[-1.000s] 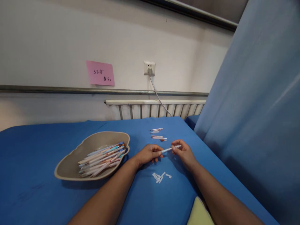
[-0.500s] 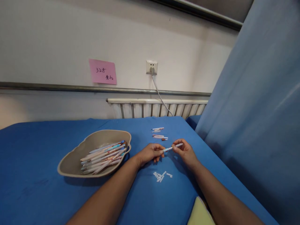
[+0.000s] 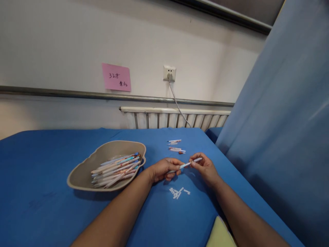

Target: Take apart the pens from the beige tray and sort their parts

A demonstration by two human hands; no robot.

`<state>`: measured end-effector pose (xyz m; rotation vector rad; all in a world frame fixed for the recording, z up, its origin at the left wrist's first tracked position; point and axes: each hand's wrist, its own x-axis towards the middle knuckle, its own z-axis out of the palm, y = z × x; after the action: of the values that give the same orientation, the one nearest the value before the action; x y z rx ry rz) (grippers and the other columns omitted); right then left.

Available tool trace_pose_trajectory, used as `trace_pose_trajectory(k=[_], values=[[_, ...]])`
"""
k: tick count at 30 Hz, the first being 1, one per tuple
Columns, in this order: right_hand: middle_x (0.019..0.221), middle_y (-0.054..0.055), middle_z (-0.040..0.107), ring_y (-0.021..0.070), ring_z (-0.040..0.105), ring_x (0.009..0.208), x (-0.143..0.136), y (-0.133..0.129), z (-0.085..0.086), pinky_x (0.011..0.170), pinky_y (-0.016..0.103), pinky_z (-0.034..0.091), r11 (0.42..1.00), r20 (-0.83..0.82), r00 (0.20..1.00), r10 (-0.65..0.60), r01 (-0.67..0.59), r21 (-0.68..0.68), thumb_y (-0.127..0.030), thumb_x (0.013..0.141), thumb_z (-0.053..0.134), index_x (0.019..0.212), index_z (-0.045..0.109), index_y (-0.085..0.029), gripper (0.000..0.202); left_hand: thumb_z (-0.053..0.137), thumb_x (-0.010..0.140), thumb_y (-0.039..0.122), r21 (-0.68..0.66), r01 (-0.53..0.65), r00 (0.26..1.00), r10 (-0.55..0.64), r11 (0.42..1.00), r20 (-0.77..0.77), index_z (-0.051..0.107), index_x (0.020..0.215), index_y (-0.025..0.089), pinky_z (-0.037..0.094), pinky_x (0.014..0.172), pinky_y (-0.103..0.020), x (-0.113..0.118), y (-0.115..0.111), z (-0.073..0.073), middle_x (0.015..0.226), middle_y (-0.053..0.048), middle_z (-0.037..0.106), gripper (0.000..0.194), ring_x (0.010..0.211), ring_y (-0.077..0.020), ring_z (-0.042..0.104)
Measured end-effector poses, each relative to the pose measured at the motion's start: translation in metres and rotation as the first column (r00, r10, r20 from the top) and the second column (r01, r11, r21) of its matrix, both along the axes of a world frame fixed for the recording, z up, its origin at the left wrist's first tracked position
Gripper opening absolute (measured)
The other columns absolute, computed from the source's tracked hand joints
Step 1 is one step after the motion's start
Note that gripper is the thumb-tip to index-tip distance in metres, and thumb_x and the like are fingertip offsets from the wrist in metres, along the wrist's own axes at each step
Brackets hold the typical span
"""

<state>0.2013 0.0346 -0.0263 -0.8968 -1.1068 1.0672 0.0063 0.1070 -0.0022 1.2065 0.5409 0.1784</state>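
A slim white and light-blue pen (image 3: 185, 165) spans the gap between my two hands above the blue cloth. The fingers of my left hand (image 3: 168, 168) are closed round its left end. My right hand (image 3: 204, 167) pinches the pen near its other end, whose tip sticks out up and to the right. Below the hands lies a small heap of short white pieces (image 3: 176, 192), too small to make out in detail. Beyond the hands, several thin pen parts (image 3: 176, 149) lie in two small groups.
On the left stands a beige leaf-shaped basin (image 3: 83, 169) with many pens (image 3: 115, 171) in it. A blue cloth (image 3: 164, 219) covers the surface. A yellow-green item (image 3: 221, 233) lies at the near edge. A blue curtain (image 3: 280, 120) hangs at right; a white rail (image 3: 174, 110) runs behind.
Both hands keep their hold on the pen. More of its left end shows under my left hand. The whole view has shifted slightly.
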Motion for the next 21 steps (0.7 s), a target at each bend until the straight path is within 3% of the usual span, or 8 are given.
trace_pose_trajectory(k=[7,15,21], values=[[0.079,-0.001,0.063,0.0134,0.058,0.070,0.000,-0.002,0.000,0.071,0.028,0.043,1.000,0.008,1.000,0.001,-0.001,0.009,-0.030,0.068,0.073,0.084,0.057,-0.021,0.024,0.074,0.067,0.032,-0.054,-0.005,0.999,0.004,0.999,-0.032,0.060,0.107,0.017,0.022,0.037,-0.017,-0.002,0.000,0.002,0.066,0.003,0.054,0.045,0.037,-0.0013,0.028],[0.077,0.000,0.064,0.0134,0.055,0.067,0.002,-0.002,0.001,0.066,0.027,0.043,0.998,0.076,0.996,-0.046,0.050,-0.044,-0.035,0.063,0.076,0.081,0.058,-0.021,0.029,0.071,0.070,0.037,0.099,-0.028,0.997,0.020,0.995,0.078,0.063,0.106,0.013,0.030,0.041,-0.018,0.001,0.002,-0.009,0.069,0.000,0.059,0.044,0.043,-0.0045,0.043],[0.075,-0.001,0.064,0.0121,0.055,0.064,0.001,-0.001,0.000,0.066,0.027,0.044,0.999,0.045,0.998,-0.031,0.033,-0.039,-0.034,0.065,0.076,0.082,0.058,-0.021,0.028,0.073,0.068,0.040,0.151,-0.063,0.996,0.053,0.987,0.070,0.061,0.108,0.011,0.035,0.044,-0.019,0.004,0.003,-0.012,0.070,-0.001,0.062,0.050,0.045,-0.0057,0.047]])
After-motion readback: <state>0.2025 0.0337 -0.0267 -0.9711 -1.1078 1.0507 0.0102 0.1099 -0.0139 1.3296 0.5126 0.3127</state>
